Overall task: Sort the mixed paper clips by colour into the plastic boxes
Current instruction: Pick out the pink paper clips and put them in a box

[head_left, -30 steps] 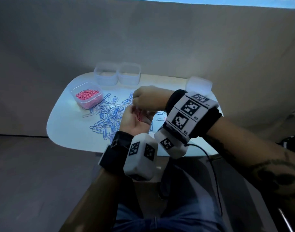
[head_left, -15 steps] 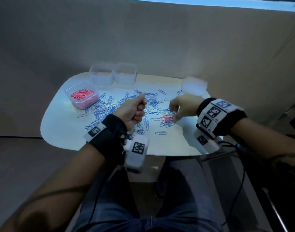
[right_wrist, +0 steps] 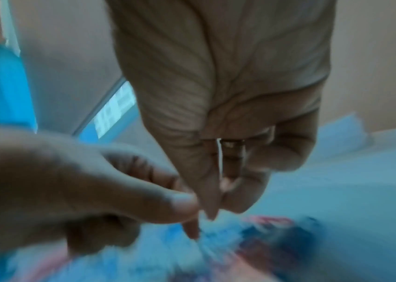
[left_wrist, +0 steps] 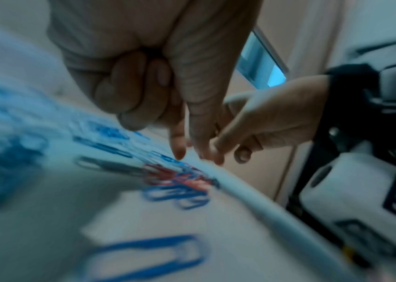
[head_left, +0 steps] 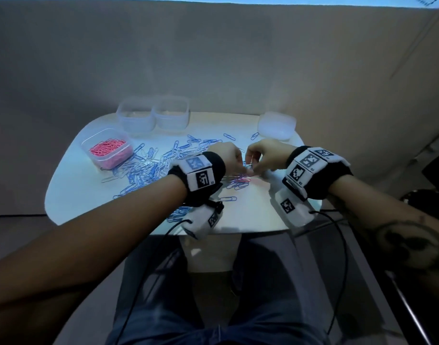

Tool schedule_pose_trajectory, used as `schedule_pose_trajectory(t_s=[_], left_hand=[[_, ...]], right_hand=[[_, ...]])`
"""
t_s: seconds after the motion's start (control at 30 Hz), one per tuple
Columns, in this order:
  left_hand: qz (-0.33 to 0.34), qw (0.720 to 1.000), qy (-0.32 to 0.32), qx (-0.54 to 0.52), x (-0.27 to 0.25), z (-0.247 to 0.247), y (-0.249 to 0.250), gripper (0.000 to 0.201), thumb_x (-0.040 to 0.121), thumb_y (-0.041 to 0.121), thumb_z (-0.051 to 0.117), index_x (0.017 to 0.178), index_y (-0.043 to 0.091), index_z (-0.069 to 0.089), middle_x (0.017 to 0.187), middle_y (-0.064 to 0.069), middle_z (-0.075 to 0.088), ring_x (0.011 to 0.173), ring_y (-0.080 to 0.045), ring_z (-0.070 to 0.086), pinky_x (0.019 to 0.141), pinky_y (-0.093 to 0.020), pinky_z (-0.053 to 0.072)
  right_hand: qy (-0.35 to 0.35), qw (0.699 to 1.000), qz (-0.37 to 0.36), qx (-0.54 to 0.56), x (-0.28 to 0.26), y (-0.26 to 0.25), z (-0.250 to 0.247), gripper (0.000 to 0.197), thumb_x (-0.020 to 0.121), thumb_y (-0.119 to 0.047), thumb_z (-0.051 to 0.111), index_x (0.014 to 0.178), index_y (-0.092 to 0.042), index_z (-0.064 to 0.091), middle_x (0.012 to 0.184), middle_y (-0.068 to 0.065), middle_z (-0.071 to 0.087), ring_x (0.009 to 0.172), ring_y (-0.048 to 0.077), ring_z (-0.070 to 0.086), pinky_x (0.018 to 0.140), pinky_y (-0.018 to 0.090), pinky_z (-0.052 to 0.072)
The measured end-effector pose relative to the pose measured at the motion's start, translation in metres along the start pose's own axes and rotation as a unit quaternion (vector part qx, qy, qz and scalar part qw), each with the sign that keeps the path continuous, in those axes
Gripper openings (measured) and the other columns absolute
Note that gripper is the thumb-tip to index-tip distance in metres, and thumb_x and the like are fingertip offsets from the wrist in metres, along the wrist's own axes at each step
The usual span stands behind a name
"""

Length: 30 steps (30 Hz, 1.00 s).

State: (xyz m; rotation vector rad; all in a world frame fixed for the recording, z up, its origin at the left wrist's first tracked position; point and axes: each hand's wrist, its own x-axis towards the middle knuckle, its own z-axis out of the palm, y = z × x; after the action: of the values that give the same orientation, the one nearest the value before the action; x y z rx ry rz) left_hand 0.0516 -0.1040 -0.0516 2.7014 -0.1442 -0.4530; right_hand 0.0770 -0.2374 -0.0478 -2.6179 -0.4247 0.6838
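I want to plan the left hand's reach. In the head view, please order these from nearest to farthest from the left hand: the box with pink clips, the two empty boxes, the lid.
1. Lid, far right, past the right hand.
2. Empty boxes, at the back left; too close to the lid to rank surely.
3. Box with pink clips, far left of the left hand.

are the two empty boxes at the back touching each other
Touching. The head view shows the left empty box and the right empty box side by side with walls meeting and no table between.
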Motion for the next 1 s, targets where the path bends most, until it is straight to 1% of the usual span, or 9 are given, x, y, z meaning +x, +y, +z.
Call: schedule_pose_trajectory(t_s=[0.07,0.17,0.37,0.47,0.53,0.6,0.7,0.87,1.0], left_hand=[[-0.034,0.991,0.013,-0.131,0.003,0.003,0.000,0.027,0.088,0.033,0.061,0.098,0.008,0.066,0.074,-0.004,0.052,0.066,-0.018,0.047,0.048,-0.021,0.030],[-0.122,0.922,-0.013,-0.368,0.002,0.005,-0.001,0.021,0.092,0.027,0.055,0.095,0.008,0.062,0.061,-0.001,0.034,0.047,-0.014,0.030,0.043,-0.021,0.021],[-0.166,0.859,-0.036,-0.484,-0.001,0.014,-0.010,0.033,0.089,0.020,0.061,0.066,0.017,0.037,0.052,0.002,0.025,0.031,-0.008,0.022,0.041,-0.013,0.014],[-0.125,0.911,-0.027,-0.391,-0.006,0.019,-0.007,0.027,0.082,0.015,0.070,0.064,0.015,0.049,0.041,0.006,0.040,0.033,-0.008,0.035,0.035,-0.011,0.021],[-0.089,0.965,0.009,-0.246,-0.008,0.021,-0.004,0.017,0.077,0.018,0.074,0.072,0.014,0.059,0.063,0.003,0.054,0.062,-0.013,0.050,0.049,-0.017,0.036],[-0.079,0.985,0.025,-0.153,-0.008,0.019,-0.003,0.021,0.075,0.025,0.077,0.080,0.015,0.059,0.081,0.001,0.055,0.082,-0.015,0.049,0.063,-0.022,0.037],[-0.065,0.992,0.015,-0.110,-0.006,0.014,-0.003,0.023,0.074,0.026,0.077,0.075,0.016,0.056,0.079,0.002,0.053,0.085,-0.014,0.048,0.056,-0.019,0.034],[-0.049,0.998,0.008,-0.032,-0.001,0.005,0.000,0.023,0.077,0.016,0.074,0.098,0.007,0.070,0.086,-0.005,0.061,0.081,-0.015,0.052,0.069,-0.024,0.041],[-0.046,0.998,-0.016,-0.035,0.002,0.000,-0.002,0.025,0.076,0.017,0.075,0.096,0.004,0.070,0.085,-0.005,0.059,0.082,-0.015,0.051,0.057,-0.022,0.039]], right_hand=[[0.075,0.993,0.019,0.085,0.005,-0.006,-0.007,0.018,0.083,-0.003,0.059,0.077,-0.018,0.052,0.068,-0.005,0.052,0.058,0.004,0.049,0.039,0.012,0.035],[0.181,0.951,0.039,0.246,0.008,-0.019,-0.009,0.025,0.085,-0.003,0.051,0.066,-0.020,0.049,0.065,-0.002,0.052,0.056,0.007,0.051,0.041,0.017,0.031],[0.205,0.931,0.047,0.298,0.004,-0.021,-0.002,0.026,0.086,-0.006,0.055,0.063,-0.017,0.049,0.063,0.000,0.051,0.053,0.009,0.048,0.034,0.009,0.029],[0.149,0.962,0.085,0.213,0.004,-0.015,0.006,0.017,0.086,-0.006,0.056,0.071,-0.012,0.057,0.068,0.004,0.057,0.058,0.012,0.051,0.048,0.019,0.037],[0.139,0.980,0.104,0.098,0.006,-0.010,0.012,0.011,0.085,-0.004,0.056,0.089,-0.008,0.065,0.089,0.011,0.066,0.077,0.021,0.060,0.067,0.027,0.050],[0.147,0.981,0.123,0.009,0.007,-0.004,0.013,0.019,0.084,-0.008,0.060,0.102,-0.010,0.065,0.108,0.010,0.064,0.099,0.026,0.060,0.082,0.032,0.049],[0.126,0.985,0.118,-0.030,0.011,0.003,0.013,0.019,0.078,-0.009,0.068,0.097,-0.008,0.066,0.106,0.010,0.066,0.100,0.026,0.061,0.080,0.031,0.049],[0.084,0.988,0.120,-0.058,0.024,0.002,0.011,0.020,0.081,-0.012,0.066,0.097,-0.001,0.067,0.101,0.011,0.070,0.092,0.024,0.064,0.077,0.031,0.050],[0.053,0.989,0.123,-0.055,0.026,0.007,0.009,0.020,0.084,-0.016,0.064,0.097,-0.001,0.065,0.099,0.014,0.067,0.082,0.023,0.055,0.071,0.027,0.044]])
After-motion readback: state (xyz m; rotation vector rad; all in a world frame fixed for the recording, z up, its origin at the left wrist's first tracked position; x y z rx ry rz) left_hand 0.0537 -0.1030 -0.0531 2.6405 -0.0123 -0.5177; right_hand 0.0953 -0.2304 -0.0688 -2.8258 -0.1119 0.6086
